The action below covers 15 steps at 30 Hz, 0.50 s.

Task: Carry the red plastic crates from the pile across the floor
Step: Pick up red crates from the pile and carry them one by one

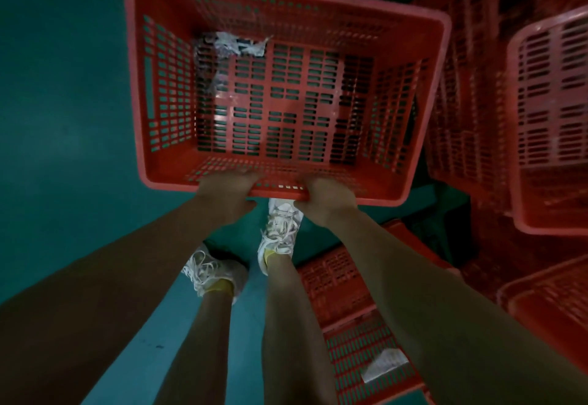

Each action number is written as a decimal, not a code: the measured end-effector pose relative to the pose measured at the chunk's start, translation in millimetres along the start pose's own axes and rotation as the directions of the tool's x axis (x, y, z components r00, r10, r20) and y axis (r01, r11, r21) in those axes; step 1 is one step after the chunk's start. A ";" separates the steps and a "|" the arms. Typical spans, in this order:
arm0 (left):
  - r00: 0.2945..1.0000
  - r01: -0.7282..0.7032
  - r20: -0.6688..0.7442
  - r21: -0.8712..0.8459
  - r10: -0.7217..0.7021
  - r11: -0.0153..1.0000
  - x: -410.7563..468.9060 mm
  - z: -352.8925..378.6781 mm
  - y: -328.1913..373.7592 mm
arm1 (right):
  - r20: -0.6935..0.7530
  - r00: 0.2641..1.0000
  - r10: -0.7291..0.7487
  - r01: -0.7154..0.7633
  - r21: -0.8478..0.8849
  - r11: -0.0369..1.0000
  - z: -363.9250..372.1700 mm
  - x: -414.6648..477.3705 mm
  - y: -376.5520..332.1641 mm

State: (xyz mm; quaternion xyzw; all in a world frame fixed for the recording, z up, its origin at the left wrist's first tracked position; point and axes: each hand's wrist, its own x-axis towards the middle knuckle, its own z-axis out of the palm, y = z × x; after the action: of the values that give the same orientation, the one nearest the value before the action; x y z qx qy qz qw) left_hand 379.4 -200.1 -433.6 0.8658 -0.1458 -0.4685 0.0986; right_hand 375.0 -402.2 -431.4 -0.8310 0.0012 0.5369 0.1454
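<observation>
Holding what, and how? (checker)

One red crate (165, 86), clear of the green floor (63, 118), open top facing me. My left hand (229, 191) and right hand (324, 197) both grip its near rim, close together around the middle. The fingers are curled over the edge into the crate and the thumbs are underneath. (me)

Contents? (checker)

Crumpled whitish scraps (235, 43) in the far left corner, paper or film, I cannot tell which. The rest of the slotted base is bare, and the floor shows green through the slots. (me)

Where is the pile? (checker)

To the right, a pile of red crates (471, 86) at mixed angles, close beside the right wall of the one I hold. Whether they touch, I cannot tell. A lighter red crate (553, 118) stands further right. (me)

Anything near? (checker)

A low crate (350, 280) lies near right, beside my right leg, with a white scrap (385, 365) on its mesh. My white shoes (280, 232) are on the floor, below the crate's near rim. (me)
</observation>
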 end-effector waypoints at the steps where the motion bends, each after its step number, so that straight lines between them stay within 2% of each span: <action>1: 1.000 -0.001 -0.029 0.003 0.001 1.000 0.2 1.7 -0.3 | -0.015 1.000 -0.007 0.007 -0.016 1.000 0.4 -0.5 -0.7; 5: 0.997 0.003 -0.080 -0.027 -0.005 1.000 -3.6 1.7 0.1 | -0.028 0.999 -0.027 0.025 -0.061 0.998 -1.4 -5.7 -3.0; 15: 0.997 -0.066 -0.048 -0.006 0.066 0.998 -43.9 -45.6 3.0 | -0.161 0.987 0.023 -0.071 -0.299 0.952 -35.3 -44.6 -31.2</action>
State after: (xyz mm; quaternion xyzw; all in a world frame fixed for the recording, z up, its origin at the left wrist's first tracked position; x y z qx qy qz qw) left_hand 394.4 -186.3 -373.6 0.8710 -0.1701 -0.4448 0.1208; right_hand 392.5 -387.7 -370.6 -0.8824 -0.0504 0.4677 0.0026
